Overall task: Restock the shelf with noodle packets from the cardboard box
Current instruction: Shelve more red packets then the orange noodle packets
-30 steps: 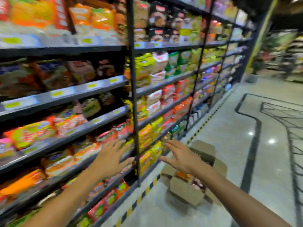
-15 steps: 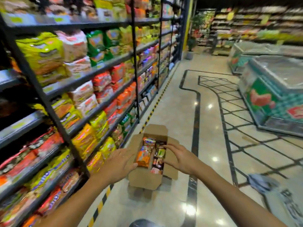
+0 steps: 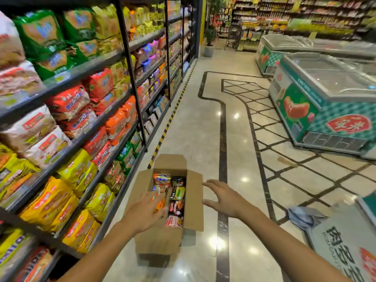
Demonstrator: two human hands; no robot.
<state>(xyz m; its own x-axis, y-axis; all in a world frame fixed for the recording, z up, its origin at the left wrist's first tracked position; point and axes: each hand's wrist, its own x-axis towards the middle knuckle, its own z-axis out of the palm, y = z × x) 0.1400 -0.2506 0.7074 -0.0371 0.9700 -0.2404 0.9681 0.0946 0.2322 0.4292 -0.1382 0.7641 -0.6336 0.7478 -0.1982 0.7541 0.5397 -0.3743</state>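
Since a moment ago my view has swung further round to the aisle, and the cardboard box (image 3: 162, 239) now sits nearer the middle of what I see, at about 6 o'clock, on the glossy marble floor (image 3: 203, 127) just beside the foot of the shelf (image 3: 114, 127). My left hand (image 3: 145, 213) has come in over the box's open top, where before it was at the near left flap; its grip is loose, fingers spread and reaching down towards an orange noodle packet (image 3: 160, 204), though I cannot tell whether they touch it yet. My right hand (image 3: 224, 197) has drifted out to 3 o'clock of the box, past its right flap, palm down and fingers straight, holding nothing. The box is plain brown corrugated card, matte, with all four flaps folded outward. Inside, the noodle packets (image 3: 176, 200) lie flat in two rows: shiny crinkled plastic in orange, black, green and red. At 9 o'clock the shelf is dark metal with flat boards, packed with puffy multi-packs in yellow, red, white and green film. At 2 o'clock a chest freezer (image 3: 325, 98) stands with a curved glass lid and teal chequered sides. Black inlaid lines cross the floor, and a yellow-and-black striped strip runs along the shelf base.
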